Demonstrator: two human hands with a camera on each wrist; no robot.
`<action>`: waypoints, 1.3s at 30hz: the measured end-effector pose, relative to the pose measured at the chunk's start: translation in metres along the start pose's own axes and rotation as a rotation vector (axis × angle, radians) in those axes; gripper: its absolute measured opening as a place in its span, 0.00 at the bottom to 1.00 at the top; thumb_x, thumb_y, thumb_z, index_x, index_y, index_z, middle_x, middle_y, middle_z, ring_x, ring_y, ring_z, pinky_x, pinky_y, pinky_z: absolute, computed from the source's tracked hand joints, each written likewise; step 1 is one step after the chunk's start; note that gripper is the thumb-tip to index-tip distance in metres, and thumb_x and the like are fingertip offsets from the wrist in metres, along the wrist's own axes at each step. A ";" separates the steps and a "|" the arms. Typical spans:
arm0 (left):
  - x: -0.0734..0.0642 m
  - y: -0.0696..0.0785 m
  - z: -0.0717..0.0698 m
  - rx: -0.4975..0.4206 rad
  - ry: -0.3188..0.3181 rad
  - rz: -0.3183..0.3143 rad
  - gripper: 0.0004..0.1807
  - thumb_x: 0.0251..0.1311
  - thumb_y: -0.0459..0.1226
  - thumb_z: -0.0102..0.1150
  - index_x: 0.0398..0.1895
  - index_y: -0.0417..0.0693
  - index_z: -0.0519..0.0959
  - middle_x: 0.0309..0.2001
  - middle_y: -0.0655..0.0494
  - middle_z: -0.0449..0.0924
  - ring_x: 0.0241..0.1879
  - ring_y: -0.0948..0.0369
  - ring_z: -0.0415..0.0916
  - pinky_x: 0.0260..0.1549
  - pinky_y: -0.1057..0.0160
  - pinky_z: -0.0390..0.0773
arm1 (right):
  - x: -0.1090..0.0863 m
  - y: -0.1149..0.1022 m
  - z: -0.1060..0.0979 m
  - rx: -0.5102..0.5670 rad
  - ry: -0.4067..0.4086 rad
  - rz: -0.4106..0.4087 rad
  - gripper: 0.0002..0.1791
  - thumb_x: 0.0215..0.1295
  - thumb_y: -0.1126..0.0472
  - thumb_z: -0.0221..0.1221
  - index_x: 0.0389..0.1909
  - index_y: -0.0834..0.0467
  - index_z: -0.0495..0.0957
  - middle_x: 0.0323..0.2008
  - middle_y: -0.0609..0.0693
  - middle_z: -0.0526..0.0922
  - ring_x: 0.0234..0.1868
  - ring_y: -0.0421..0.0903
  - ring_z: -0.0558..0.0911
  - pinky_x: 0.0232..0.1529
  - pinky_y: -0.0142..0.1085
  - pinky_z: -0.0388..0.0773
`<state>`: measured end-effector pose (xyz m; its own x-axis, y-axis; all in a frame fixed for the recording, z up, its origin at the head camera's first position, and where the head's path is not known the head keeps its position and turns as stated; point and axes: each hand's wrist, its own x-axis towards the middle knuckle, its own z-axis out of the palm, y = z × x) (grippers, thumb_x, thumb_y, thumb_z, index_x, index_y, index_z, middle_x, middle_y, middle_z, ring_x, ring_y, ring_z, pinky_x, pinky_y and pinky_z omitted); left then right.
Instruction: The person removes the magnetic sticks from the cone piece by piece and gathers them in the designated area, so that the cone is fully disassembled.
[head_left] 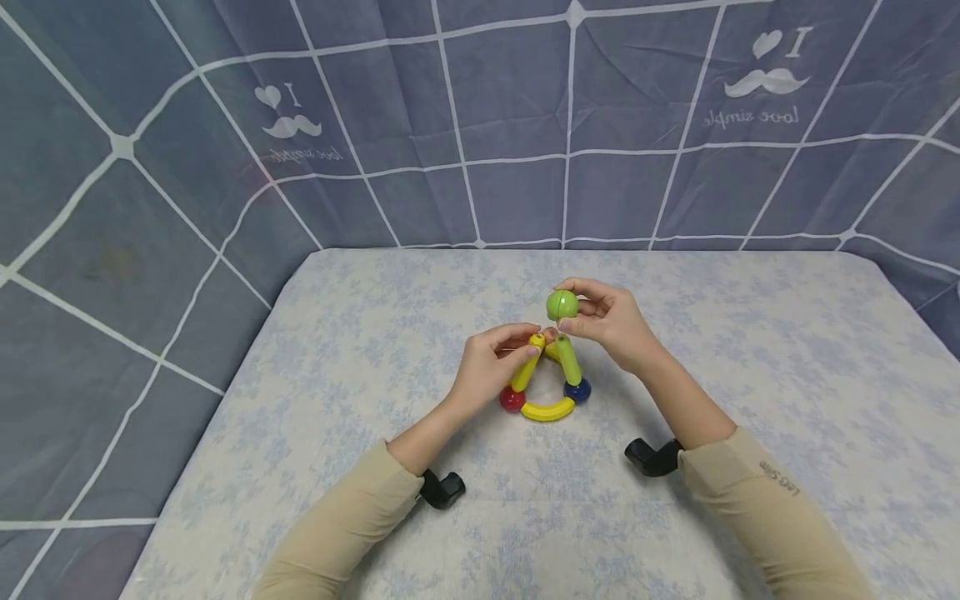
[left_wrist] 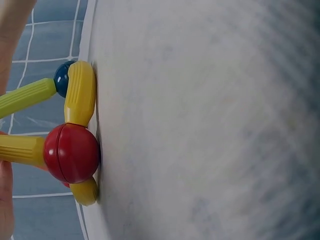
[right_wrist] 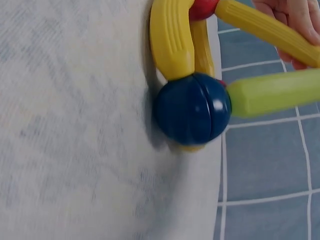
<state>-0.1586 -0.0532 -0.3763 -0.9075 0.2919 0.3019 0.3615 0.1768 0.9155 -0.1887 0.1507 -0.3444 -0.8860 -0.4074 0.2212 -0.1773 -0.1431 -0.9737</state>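
- Left sleeve (head_left: 337, 517): beige cloth, slightly creased.
- Right sleeve (head_left: 780, 521): matching beige; small dark lettering (head_left: 780, 478) near cuff (head_left: 712, 454), not clearly legible.
- Left wrist camera (head_left: 444, 491): black, rounded, stubby.
- Right wrist camera (head_left: 651, 458): black, likewise.
- Left hand (head_left: 483, 365), right hand (head_left: 617, 325): bare.

Two grips (head_left: 483, 368) (head_left: 613, 327), two wrist cameras (head_left: 444, 490) (head_left: 651, 458), at least three balls (head_left: 562, 305) (head_left: 512, 399) (head_left: 577, 391), two straight rods (head_left: 526, 371) (head_left: 568, 362) and two curved bars (left_wrist: 81, 95) (left_wrist: 84, 192)

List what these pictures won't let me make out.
- Head: underside of the glossy green ball, turned away from the camera.
- Head: whether the straight light-green stick is hollow on top; too small.
- Right wrist: what the red sliver belongs to, hidden behind the glossy dark-blue ball.
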 end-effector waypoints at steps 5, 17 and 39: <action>-0.001 -0.002 0.000 0.001 0.010 0.012 0.14 0.58 0.33 0.61 0.48 0.39 0.80 0.43 0.48 0.81 0.41 0.59 0.79 0.41 0.66 0.78 | -0.002 -0.001 -0.011 -0.008 0.070 0.003 0.21 0.55 0.78 0.60 0.47 0.55 0.77 0.42 0.47 0.79 0.41 0.39 0.82 0.40 0.30 0.78; -0.003 0.020 -0.002 0.038 0.005 -0.038 0.16 0.58 0.30 0.60 0.49 0.32 0.77 0.44 0.42 0.80 0.44 0.52 0.78 0.43 0.63 0.78 | -0.020 -0.006 -0.053 -0.048 0.187 0.068 0.22 0.54 0.76 0.62 0.46 0.51 0.79 0.43 0.45 0.78 0.39 0.36 0.81 0.39 0.27 0.77; -0.004 0.001 0.000 0.033 0.002 -0.050 0.16 0.57 0.35 0.63 0.49 0.41 0.80 0.45 0.50 0.80 0.44 0.58 0.77 0.42 0.66 0.77 | -0.048 0.021 -0.125 -0.113 0.379 0.229 0.20 0.57 0.72 0.62 0.44 0.46 0.76 0.43 0.42 0.72 0.34 0.32 0.76 0.37 0.20 0.73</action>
<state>-0.1551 -0.0541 -0.3769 -0.9250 0.2802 0.2566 0.3226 0.2224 0.9200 -0.2031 0.2803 -0.3825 -0.9983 -0.0557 -0.0152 0.0141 0.0204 -0.9997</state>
